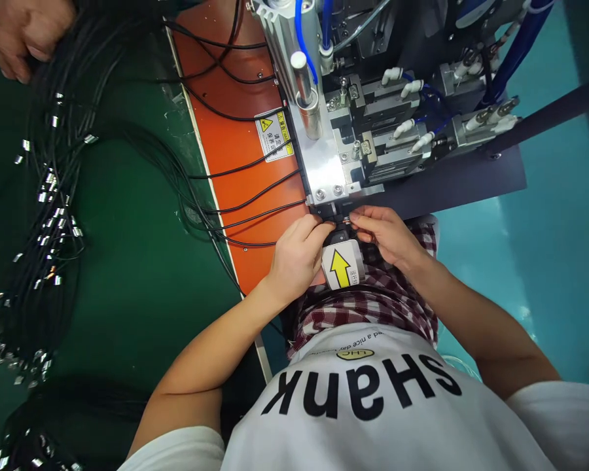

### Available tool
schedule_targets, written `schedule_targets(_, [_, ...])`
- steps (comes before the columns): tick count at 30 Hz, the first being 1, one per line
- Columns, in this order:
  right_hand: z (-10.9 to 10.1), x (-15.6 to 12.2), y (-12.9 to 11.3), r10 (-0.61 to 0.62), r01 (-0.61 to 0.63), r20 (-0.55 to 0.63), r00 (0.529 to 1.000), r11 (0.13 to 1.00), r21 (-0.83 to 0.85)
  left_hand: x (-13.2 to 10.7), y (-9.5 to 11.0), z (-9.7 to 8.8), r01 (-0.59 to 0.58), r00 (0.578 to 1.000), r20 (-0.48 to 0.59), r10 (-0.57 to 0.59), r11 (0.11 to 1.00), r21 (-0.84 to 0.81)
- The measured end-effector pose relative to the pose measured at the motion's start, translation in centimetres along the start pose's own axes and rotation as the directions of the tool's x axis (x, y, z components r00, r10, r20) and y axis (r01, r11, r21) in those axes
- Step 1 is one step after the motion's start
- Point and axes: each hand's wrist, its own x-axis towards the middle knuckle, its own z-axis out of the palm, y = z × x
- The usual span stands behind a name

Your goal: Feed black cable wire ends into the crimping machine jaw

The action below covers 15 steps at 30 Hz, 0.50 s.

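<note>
My left hand (297,258) and my right hand (385,235) meet at the front of a metal pneumatic machine (324,157). Both pinch a small black part (341,234) at the machine's slot, fingers pressed together on it. Just below the part sits a white label with a yellow arrow (341,267) pointing at the slot. Thin black cables (255,196) run from the slot area leftward across the orange plate (230,137).
A big bundle of black cables with metal tips (49,216) lies on the green mat (127,275) to the left. Another person's hand (22,29) rests at the top left corner. A yellow warning sticker (273,134) is on the orange plate. Teal floor (559,248) lies on the right.
</note>
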Motion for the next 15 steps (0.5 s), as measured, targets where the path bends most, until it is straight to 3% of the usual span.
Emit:
schedule_targets(3, [-0.5,-0.2,0.0,0.069,-0.070,0.036,0.997,0.997,0.032,0.1,0.2,-0.5,0.046,0.999,-0.014,-0.047,0.997,-0.064])
schedule_targets(7, [-1.1,-0.7,0.3,0.043,-0.044,0.021,0.999,0.998,0.045,-1.0,0.5,-1.9,0.091,0.995,-0.045,-0.095,0.993,-0.077])
schedule_targets(12, [-0.8,-1.1,0.3,-0.053,0.054,0.023,0.998,0.997,-0.050,-4.1,0.1,-2.8,0.162,0.985,-0.072,-0.158,0.986,0.044])
schedule_targets(15, [-0.6,-0.9,0.1,-0.079,0.082,0.038,0.996,0.994,-0.071,-5.6,-0.4,-3.0,0.144,0.989,-0.060,-0.135,0.974,0.173])
